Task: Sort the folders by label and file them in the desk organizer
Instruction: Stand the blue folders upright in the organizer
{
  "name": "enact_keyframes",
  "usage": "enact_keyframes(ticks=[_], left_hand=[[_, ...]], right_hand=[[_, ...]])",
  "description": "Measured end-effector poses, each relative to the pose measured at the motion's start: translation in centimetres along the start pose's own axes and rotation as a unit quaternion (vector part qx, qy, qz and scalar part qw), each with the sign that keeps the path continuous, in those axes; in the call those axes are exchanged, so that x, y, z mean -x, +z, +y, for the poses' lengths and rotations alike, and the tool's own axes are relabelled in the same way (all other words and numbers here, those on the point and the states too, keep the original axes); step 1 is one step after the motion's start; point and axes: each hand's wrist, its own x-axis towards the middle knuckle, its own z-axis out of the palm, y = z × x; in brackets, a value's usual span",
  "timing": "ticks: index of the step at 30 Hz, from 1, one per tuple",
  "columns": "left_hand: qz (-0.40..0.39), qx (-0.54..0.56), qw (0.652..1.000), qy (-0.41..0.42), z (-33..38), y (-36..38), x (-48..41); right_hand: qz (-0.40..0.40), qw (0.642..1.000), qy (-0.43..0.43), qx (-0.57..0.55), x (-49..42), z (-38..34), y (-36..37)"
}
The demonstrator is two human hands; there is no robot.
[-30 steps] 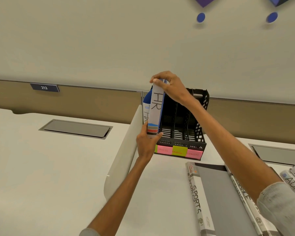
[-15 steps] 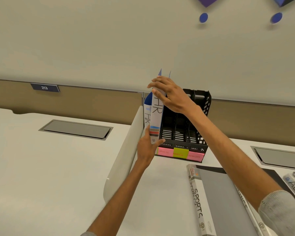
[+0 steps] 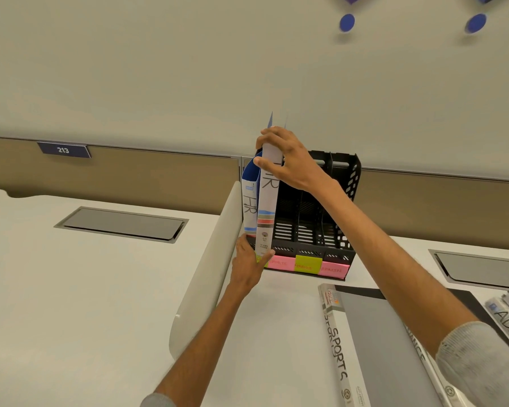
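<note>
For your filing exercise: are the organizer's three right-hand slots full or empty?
Empty. In the desk organizer, the slatted floors of those slots show bare; only the leftmost holds HR folders, gripped by both hands.

Both forearms are bare. The right sleeve is a light grey knit, pushed up toward the elbow (its ribbed cuff looks slightly speckled). Only a sliver of the matching grey left sleeve shows at the bottom edge.
</note>
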Motion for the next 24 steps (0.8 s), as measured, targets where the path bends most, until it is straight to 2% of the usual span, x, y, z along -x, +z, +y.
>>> enact_keyframes(ticks=[4, 8, 11, 16, 21, 24], left_hand=[[-0.003, -0.004, 0.999, -0.042, -0.3, 0.1, -1.1], [-0.001, 0.018, 1.000, -0.024, -0.2, 0.6, -2.6], [0.030, 0.035, 0.998, -0.036, -0.4, 0.9, -3.3], [0.056, -0.023, 0.997, -0.043, -1.0, 1.0, -4.6], [0.082, -0.035, 0.995, -0.051, -1.2, 1.1, -5.6], [0.091, 0.016, 0.995, -0.030, -1.5, 1.8, -5.2]], right_hand=[[0.014, 0.999, 0.023, -0.029, -1.1, 0.7, 0.4], [0.033, 0.997, 0.035, -0.056, -1.8, 1.3, 1.0], [0.037, 0.995, 0.053, -0.069, -2.3, 1.9, 1.3], [0.047, 0.994, 0.069, -0.064, -2.9, 3.1, 1.3], [0.045, 0.994, 0.073, -0.069, -3.6, 4.0, 1.3], [0.046, 0.994, 0.067, -0.069, -4.0, 3.9, 1.9]])
